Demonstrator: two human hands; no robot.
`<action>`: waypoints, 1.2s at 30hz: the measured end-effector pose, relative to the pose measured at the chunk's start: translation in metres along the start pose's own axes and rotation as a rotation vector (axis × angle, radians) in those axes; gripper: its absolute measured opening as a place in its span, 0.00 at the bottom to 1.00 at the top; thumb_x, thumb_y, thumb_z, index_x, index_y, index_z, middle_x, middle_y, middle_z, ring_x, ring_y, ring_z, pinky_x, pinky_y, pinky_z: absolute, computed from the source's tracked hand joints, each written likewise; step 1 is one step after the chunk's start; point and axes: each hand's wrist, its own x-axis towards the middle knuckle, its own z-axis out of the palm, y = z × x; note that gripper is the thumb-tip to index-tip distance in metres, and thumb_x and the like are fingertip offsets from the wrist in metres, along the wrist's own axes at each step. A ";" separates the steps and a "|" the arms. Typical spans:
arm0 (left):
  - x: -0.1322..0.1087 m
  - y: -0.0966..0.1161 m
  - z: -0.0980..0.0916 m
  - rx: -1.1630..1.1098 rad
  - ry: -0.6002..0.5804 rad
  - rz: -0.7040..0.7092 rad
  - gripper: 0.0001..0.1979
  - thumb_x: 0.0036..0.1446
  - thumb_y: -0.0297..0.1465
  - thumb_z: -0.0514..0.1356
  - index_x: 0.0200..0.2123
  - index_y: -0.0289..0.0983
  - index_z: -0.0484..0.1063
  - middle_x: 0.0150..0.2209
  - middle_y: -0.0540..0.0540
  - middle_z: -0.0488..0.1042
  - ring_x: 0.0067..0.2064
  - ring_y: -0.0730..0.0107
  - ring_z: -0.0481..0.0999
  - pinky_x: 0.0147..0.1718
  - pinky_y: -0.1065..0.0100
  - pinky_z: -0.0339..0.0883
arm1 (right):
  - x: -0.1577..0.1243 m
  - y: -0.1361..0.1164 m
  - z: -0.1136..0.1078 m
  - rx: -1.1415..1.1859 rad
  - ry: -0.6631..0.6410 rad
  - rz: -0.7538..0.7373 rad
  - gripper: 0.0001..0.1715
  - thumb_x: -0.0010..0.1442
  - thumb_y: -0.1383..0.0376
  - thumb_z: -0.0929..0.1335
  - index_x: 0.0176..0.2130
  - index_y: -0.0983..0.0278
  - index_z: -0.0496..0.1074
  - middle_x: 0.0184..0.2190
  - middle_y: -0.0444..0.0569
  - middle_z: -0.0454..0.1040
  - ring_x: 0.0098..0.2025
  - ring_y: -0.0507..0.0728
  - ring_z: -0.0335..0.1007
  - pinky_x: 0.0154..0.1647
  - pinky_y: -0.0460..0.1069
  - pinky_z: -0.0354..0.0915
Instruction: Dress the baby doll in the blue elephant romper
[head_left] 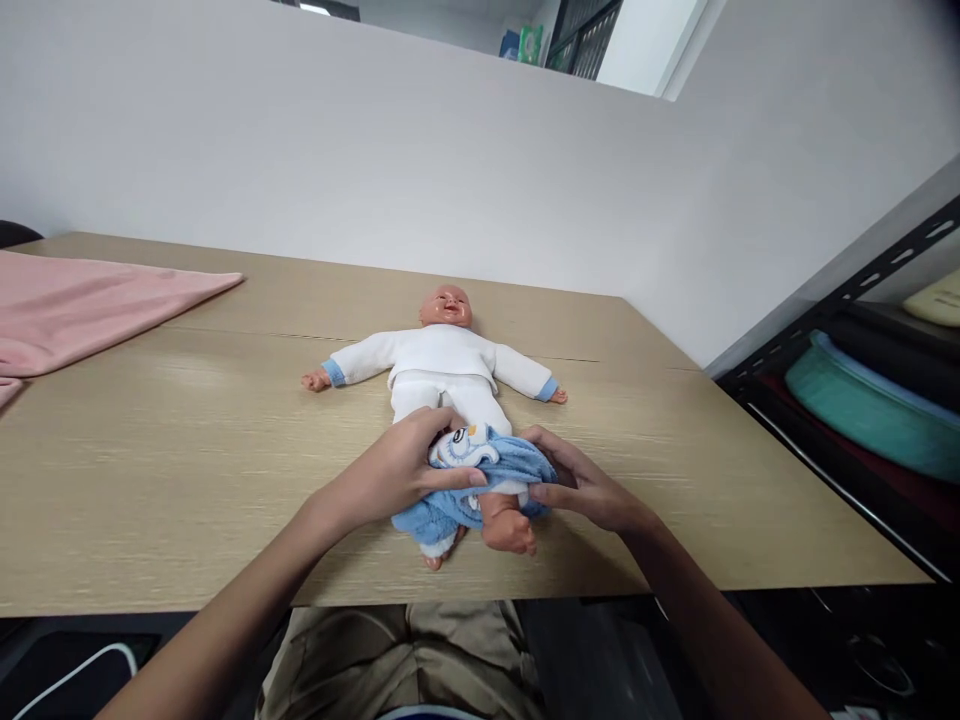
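A baby doll [448, 306] lies on its back on the wooden table, head away from me, arms spread. It wears a white top [442, 350] with light blue cuffs and white trousers. Blue fleece clothing [514, 460] with a cartoon face is bunched around its lower legs, and both bare feet stick out towards me. My left hand [416, 460] grips the blue cloth on its left side, thumb across the front. On the other side my right hand [577, 480] pinches the cloth beside the doll's raised foot [508, 530].
A pink cloth [90, 300] lies on the table [225, 480] at the left. Past the table's right edge, a black shelf holds a green basin [870, 400]. A white wall [337, 150] rises behind the table.
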 end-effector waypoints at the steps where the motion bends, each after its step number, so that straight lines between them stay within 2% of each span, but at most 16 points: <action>1: -0.007 0.000 -0.003 0.011 0.024 -0.031 0.24 0.64 0.53 0.67 0.50 0.41 0.74 0.44 0.48 0.76 0.45 0.58 0.74 0.43 0.63 0.65 | 0.000 -0.001 0.003 0.003 0.011 -0.018 0.20 0.66 0.50 0.75 0.51 0.58 0.76 0.43 0.45 0.73 0.46 0.58 0.71 0.47 0.51 0.69; 4: -0.032 -0.004 -0.015 0.061 0.058 -0.106 0.25 0.63 0.55 0.68 0.51 0.43 0.74 0.48 0.46 0.76 0.51 0.53 0.73 0.50 0.60 0.66 | 0.002 0.001 0.011 -0.047 0.138 -0.028 0.19 0.68 0.46 0.72 0.44 0.59 0.77 0.38 0.46 0.72 0.41 0.58 0.69 0.42 0.51 0.69; 7: -0.052 -0.013 -0.024 0.028 0.017 -0.111 0.20 0.66 0.50 0.66 0.52 0.44 0.72 0.53 0.45 0.74 0.56 0.54 0.71 0.58 0.58 0.65 | 0.009 0.011 0.015 -0.030 0.377 0.030 0.20 0.68 0.45 0.72 0.44 0.58 0.75 0.34 0.44 0.72 0.35 0.56 0.67 0.37 0.49 0.68; 9: -0.059 -0.017 -0.025 -0.029 -0.002 -0.114 0.15 0.71 0.47 0.63 0.52 0.45 0.71 0.53 0.46 0.73 0.56 0.57 0.71 0.59 0.59 0.65 | 0.017 0.017 0.016 0.015 0.451 0.053 0.22 0.66 0.44 0.72 0.45 0.58 0.74 0.33 0.43 0.72 0.35 0.56 0.67 0.37 0.49 0.69; 12: -0.056 -0.022 -0.017 -0.115 0.043 -0.121 0.12 0.75 0.44 0.57 0.51 0.44 0.69 0.52 0.47 0.73 0.55 0.60 0.72 0.59 0.61 0.65 | 0.031 0.021 0.016 -0.043 0.480 0.025 0.23 0.64 0.43 0.72 0.40 0.59 0.73 0.32 0.43 0.71 0.35 0.56 0.67 0.39 0.49 0.69; 14: -0.049 -0.026 -0.009 -0.171 0.145 -0.144 0.13 0.76 0.45 0.54 0.49 0.43 0.67 0.46 0.48 0.72 0.49 0.62 0.73 0.54 0.62 0.68 | 0.041 0.022 0.014 -0.146 0.508 -0.024 0.22 0.67 0.43 0.70 0.39 0.59 0.72 0.32 0.42 0.69 0.36 0.57 0.66 0.41 0.50 0.67; 17: -0.035 -0.034 0.000 -0.244 0.290 -0.174 0.16 0.75 0.48 0.54 0.45 0.41 0.66 0.40 0.49 0.70 0.43 0.63 0.72 0.45 0.63 0.69 | 0.055 0.024 0.009 -0.286 0.572 -0.086 0.21 0.71 0.45 0.67 0.42 0.59 0.71 0.32 0.41 0.68 0.36 0.56 0.65 0.41 0.50 0.65; 19: -0.028 -0.040 0.001 -0.254 0.295 -0.185 0.18 0.73 0.49 0.56 0.46 0.40 0.68 0.41 0.47 0.74 0.44 0.60 0.74 0.45 0.62 0.69 | 0.065 0.026 0.004 -0.299 0.586 -0.088 0.21 0.71 0.44 0.67 0.44 0.58 0.69 0.31 0.41 0.67 0.34 0.56 0.64 0.39 0.50 0.64; 21: -0.025 -0.045 -0.002 -0.178 0.290 -0.199 0.20 0.70 0.51 0.59 0.49 0.40 0.72 0.46 0.45 0.78 0.49 0.55 0.76 0.49 0.59 0.70 | 0.072 0.028 0.000 -0.267 0.549 -0.067 0.23 0.69 0.42 0.67 0.44 0.58 0.69 0.29 0.40 0.67 0.33 0.56 0.63 0.36 0.50 0.64; 24: -0.027 -0.050 -0.009 0.046 0.384 -0.179 0.21 0.66 0.52 0.63 0.47 0.41 0.76 0.52 0.41 0.78 0.58 0.47 0.72 0.61 0.50 0.63 | 0.076 0.027 -0.003 -0.246 0.400 -0.043 0.25 0.66 0.41 0.70 0.42 0.59 0.74 0.33 0.43 0.73 0.37 0.57 0.69 0.40 0.51 0.68; 26: -0.027 -0.052 -0.012 0.049 0.398 -0.145 0.19 0.67 0.50 0.61 0.48 0.41 0.74 0.55 0.41 0.76 0.61 0.47 0.71 0.63 0.50 0.62 | 0.076 0.026 -0.002 -0.252 0.291 -0.053 0.23 0.65 0.44 0.72 0.43 0.60 0.77 0.39 0.45 0.77 0.42 0.58 0.73 0.46 0.52 0.70; 28: -0.021 -0.055 -0.014 -0.044 0.381 -0.141 0.17 0.70 0.48 0.58 0.47 0.41 0.70 0.51 0.43 0.76 0.54 0.54 0.74 0.56 0.56 0.67 | 0.079 0.026 0.000 -0.265 0.274 -0.103 0.21 0.66 0.45 0.72 0.43 0.60 0.76 0.40 0.45 0.76 0.43 0.58 0.72 0.48 0.52 0.69; 30: -0.008 -0.060 -0.016 -0.112 0.418 -0.159 0.15 0.71 0.47 0.57 0.45 0.41 0.66 0.41 0.48 0.73 0.44 0.60 0.73 0.46 0.62 0.67 | 0.088 0.028 0.002 -0.266 0.371 -0.143 0.22 0.66 0.44 0.71 0.39 0.58 0.72 0.34 0.43 0.71 0.38 0.57 0.69 0.41 0.50 0.67; 32: 0.009 -0.066 -0.019 -0.153 0.485 -0.171 0.16 0.69 0.48 0.59 0.44 0.42 0.64 0.36 0.52 0.68 0.37 0.64 0.68 0.39 0.65 0.63 | 0.102 0.031 0.001 -0.254 0.463 -0.130 0.24 0.66 0.40 0.68 0.39 0.57 0.67 0.28 0.40 0.65 0.31 0.55 0.63 0.32 0.49 0.62; 34: 0.024 -0.070 -0.024 -0.229 0.465 -0.193 0.20 0.67 0.52 0.60 0.44 0.41 0.66 0.33 0.53 0.66 0.34 0.66 0.65 0.35 0.67 0.59 | 0.115 0.033 -0.001 -0.264 0.493 -0.107 0.24 0.67 0.39 0.66 0.40 0.56 0.66 0.25 0.38 0.62 0.27 0.55 0.59 0.28 0.49 0.57; 36: 0.032 -0.072 -0.029 -0.285 0.390 -0.205 0.23 0.65 0.55 0.61 0.44 0.40 0.69 0.34 0.52 0.68 0.35 0.66 0.66 0.35 0.67 0.59 | 0.122 0.032 -0.004 -0.298 0.491 -0.113 0.22 0.67 0.42 0.67 0.39 0.57 0.67 0.26 0.39 0.65 0.29 0.56 0.61 0.32 0.49 0.60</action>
